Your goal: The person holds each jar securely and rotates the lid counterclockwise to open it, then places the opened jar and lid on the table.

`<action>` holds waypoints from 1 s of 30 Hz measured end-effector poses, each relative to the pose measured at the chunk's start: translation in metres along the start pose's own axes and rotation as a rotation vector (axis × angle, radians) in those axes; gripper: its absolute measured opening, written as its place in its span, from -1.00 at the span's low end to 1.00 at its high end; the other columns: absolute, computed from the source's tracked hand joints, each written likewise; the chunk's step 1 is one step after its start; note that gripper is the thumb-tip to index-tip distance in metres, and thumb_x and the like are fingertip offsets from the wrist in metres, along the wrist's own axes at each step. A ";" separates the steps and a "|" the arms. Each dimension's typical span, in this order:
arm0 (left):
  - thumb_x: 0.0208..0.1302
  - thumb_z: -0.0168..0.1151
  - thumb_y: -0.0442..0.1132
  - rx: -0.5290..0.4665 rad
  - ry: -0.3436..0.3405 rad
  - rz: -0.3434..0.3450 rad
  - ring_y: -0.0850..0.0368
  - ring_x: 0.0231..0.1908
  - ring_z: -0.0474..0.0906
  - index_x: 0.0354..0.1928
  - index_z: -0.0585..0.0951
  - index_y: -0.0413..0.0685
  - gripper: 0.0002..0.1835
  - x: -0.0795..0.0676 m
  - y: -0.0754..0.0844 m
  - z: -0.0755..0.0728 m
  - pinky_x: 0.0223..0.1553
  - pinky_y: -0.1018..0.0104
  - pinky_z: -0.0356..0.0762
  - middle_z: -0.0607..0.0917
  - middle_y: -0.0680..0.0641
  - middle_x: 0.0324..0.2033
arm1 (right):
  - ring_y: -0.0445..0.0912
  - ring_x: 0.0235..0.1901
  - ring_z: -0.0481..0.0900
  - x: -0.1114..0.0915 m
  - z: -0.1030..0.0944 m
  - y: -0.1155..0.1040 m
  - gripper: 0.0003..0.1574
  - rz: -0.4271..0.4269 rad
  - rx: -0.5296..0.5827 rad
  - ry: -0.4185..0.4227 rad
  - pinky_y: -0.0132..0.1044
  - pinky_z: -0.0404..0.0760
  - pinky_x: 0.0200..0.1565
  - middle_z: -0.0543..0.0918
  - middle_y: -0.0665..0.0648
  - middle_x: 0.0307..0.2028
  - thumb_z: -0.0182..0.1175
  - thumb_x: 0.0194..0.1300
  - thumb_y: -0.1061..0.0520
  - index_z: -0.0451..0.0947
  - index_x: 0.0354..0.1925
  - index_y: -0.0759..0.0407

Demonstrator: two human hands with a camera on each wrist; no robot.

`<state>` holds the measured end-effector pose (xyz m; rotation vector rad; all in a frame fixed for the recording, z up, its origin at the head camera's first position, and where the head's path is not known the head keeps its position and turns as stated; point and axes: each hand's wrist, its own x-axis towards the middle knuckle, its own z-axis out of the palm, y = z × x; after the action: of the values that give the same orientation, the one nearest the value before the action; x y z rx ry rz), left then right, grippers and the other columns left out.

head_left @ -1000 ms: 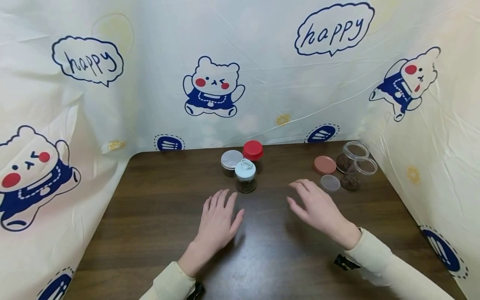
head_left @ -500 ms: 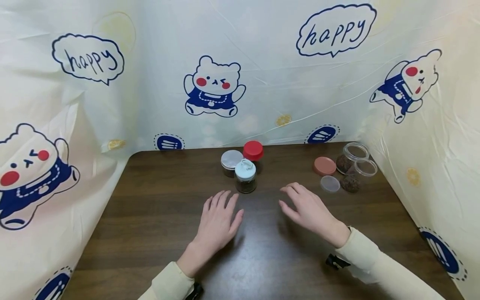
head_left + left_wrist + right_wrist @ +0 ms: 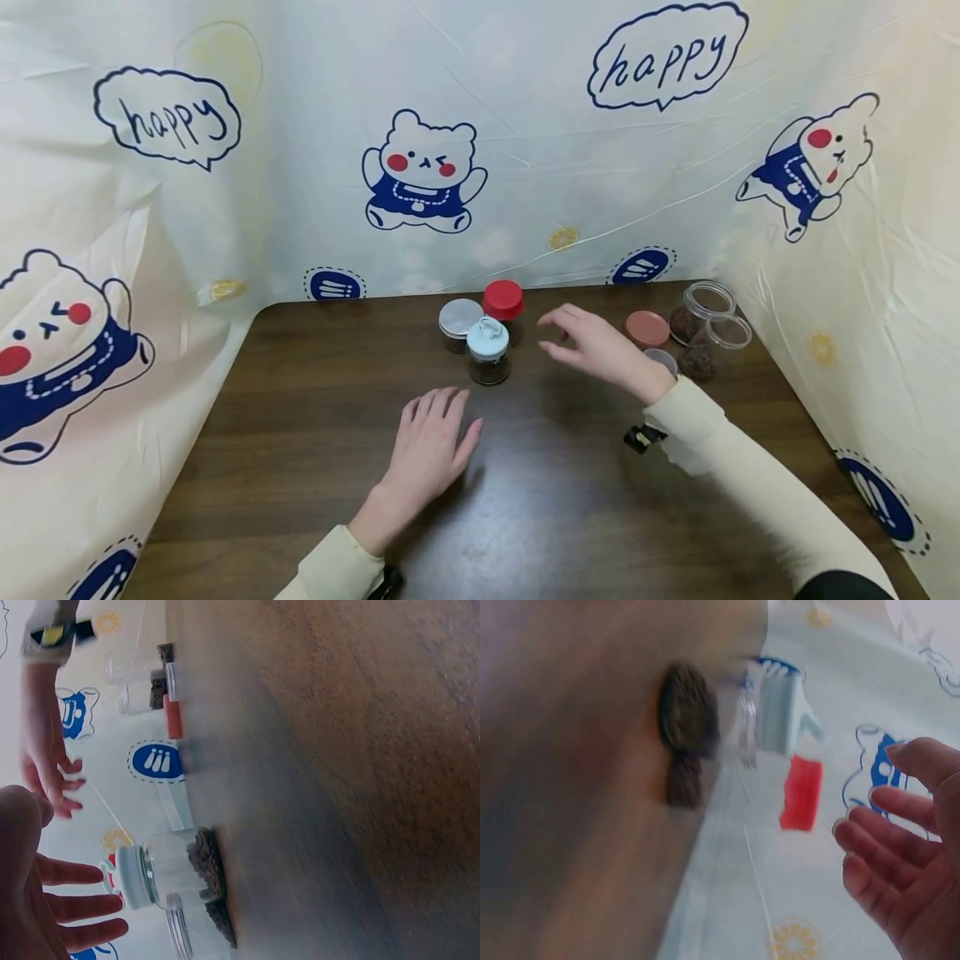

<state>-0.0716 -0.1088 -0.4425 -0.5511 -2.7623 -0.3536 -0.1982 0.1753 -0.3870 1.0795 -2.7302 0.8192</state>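
Three lidded jars stand grouped at the back middle of the table: a jar with a pale blue looped lid (image 3: 488, 350) in front, a jar with a silver lid (image 3: 460, 323) behind left, and a jar with a red lid (image 3: 503, 302) behind right. Dark crumbly stuff lies in the bottom of the blue-lidded jar (image 3: 180, 862). My right hand (image 3: 600, 348) hovers just right of the red-lidded jar, fingers loosely bent, touching nothing. Over the table in front of the jars is my left hand (image 3: 427, 454), fingers spread and holding nothing.
Two uncapped clear jars, one behind (image 3: 701, 312) and one in front (image 3: 716, 346), hold dark stuff at the back right. A pink lid (image 3: 647, 329) and a clear disc (image 3: 662, 361), partly behind the right wrist, lie beside them. Printed cloth (image 3: 540, 167) hangs around the table.
My right hand has moved left and farther back, from near the loose lids towards the red-lidded jar. My left hand has stayed nearly still.
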 end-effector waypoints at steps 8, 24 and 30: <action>0.50 0.19 0.09 0.004 -0.015 -0.015 -0.19 0.19 0.53 0.24 0.61 -0.14 -0.49 -0.001 -0.001 0.002 0.23 -0.25 0.42 0.65 -0.20 0.15 | 0.09 -0.12 0.59 0.068 -0.012 0.021 -0.50 0.018 -0.007 -0.155 -0.04 0.63 -0.01 0.60 0.25 0.11 0.31 0.45 0.13 0.54 0.29 0.24; 0.47 0.24 0.09 0.016 -0.024 -0.014 -0.20 0.22 0.50 0.21 0.62 -0.16 -0.49 -0.001 -0.002 0.005 0.21 -0.25 0.44 0.63 -0.21 0.17 | 0.17 0.35 0.36 0.120 0.003 0.036 -0.15 0.045 -0.025 -0.441 0.06 0.54 0.27 0.32 0.26 0.46 0.37 0.38 0.02 0.34 0.55 -0.08; 0.47 0.25 0.08 0.013 -0.016 -0.015 -0.21 0.22 0.50 0.20 0.62 -0.15 -0.50 -0.001 -0.004 0.005 0.20 -0.26 0.45 0.63 -0.22 0.16 | 0.12 0.28 0.40 0.120 0.009 0.040 -0.19 0.078 0.016 -0.424 0.03 0.56 0.22 0.39 0.23 0.39 0.36 0.40 -0.01 0.35 0.53 -0.07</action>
<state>-0.0739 -0.1110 -0.4486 -0.5321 -2.7835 -0.3355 -0.3127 0.1220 -0.3803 1.2858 -3.1317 0.6881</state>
